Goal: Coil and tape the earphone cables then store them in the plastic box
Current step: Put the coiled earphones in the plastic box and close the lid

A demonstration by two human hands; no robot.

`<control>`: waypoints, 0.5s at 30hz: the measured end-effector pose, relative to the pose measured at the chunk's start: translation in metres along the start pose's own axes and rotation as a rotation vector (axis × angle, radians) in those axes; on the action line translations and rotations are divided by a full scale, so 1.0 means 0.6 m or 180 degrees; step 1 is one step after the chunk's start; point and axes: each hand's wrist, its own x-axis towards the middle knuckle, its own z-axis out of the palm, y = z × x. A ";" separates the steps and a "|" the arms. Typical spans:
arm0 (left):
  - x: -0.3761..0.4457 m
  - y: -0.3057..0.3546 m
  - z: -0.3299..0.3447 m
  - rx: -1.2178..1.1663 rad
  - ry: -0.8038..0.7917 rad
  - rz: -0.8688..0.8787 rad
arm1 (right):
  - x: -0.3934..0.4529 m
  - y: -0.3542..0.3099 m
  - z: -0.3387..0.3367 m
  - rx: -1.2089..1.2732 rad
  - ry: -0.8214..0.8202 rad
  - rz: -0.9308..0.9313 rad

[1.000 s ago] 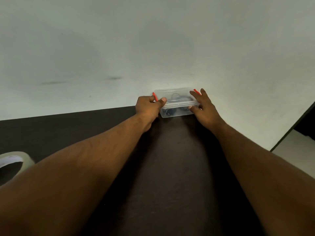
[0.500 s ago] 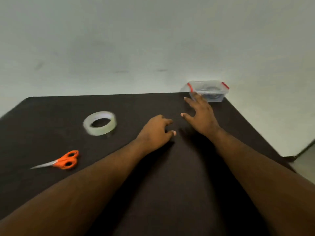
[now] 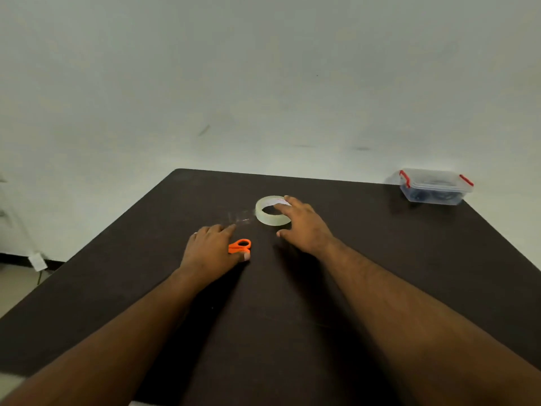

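Observation:
The clear plastic box [image 3: 433,187] with red clips stands lidded at the table's far right corner, and dark coiled earphone cables show through its wall. Both hands are far from it. My right hand [image 3: 304,227] lies with spread fingers on the near right side of the clear tape roll [image 3: 265,213], thumb off to the side. Over the orange-handled scissors [image 3: 240,246] my left hand [image 3: 212,249] lies flat with fingers straight; only the handles show between thumb and forefinger, the blades are hidden.
The dark table [image 3: 380,259] ends at a pale wall behind and drops off at its left and right edges. A white plug and cable [image 3: 36,262] lie on the floor at the left.
My hands let go of the box and drew back to the table's middle. The view swung left, so the box now sits far right. Each hand has landed on a tool.

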 end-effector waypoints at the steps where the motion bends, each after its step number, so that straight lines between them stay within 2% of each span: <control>1: 0.002 -0.010 0.005 -0.0049 -0.0094 -0.0053 | 0.004 -0.001 0.002 -0.0027 -0.0039 0.0065; 7: 0.002 -0.007 0.029 -0.0096 0.0360 0.0196 | 0.025 0.009 0.017 -0.0305 -0.0456 0.0154; 15: 0.011 0.027 0.034 -0.0282 0.0579 0.0222 | 0.031 0.006 0.030 -0.0724 -0.0006 0.0203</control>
